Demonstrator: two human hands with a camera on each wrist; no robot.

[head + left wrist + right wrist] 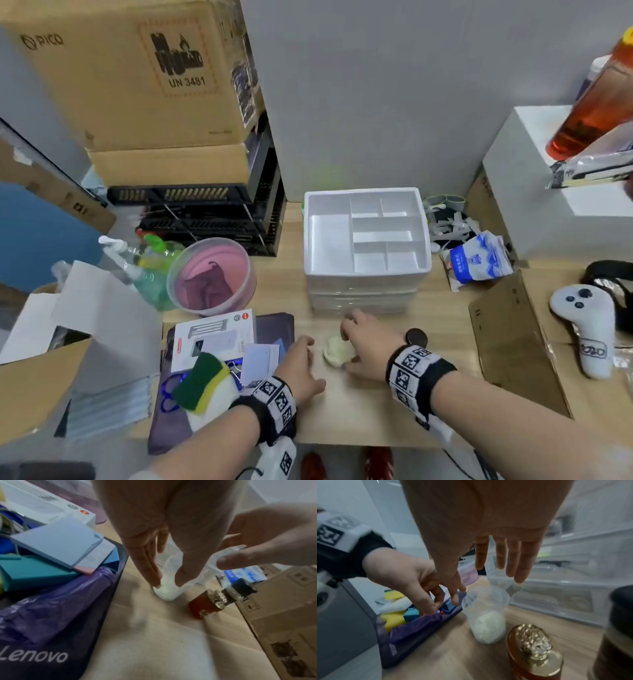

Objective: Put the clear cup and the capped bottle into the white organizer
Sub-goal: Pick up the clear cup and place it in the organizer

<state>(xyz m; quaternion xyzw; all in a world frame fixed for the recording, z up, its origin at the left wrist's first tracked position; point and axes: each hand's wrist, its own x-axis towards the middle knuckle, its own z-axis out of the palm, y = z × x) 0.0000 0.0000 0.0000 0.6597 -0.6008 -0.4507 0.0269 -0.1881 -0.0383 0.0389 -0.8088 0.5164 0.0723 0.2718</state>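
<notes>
Both hands, the left hand (301,366) and right hand (366,346), hover with fingers spread and empty around the clear cup (337,351) on the near worktop (376,404), poised to grasp and lift it toward the white organizer (366,236) beyond.

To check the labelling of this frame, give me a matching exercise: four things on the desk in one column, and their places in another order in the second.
Things:
1. clear cup
2. pink tub
3. white controller
4. sponge

Places:
A. far right, lying on cardboard
B. on the clutter left of the left hand
C. between the left hand and the right hand
D. left of the white organizer

Pairs: 1-C, 2-D, 3-A, 4-B.
</notes>
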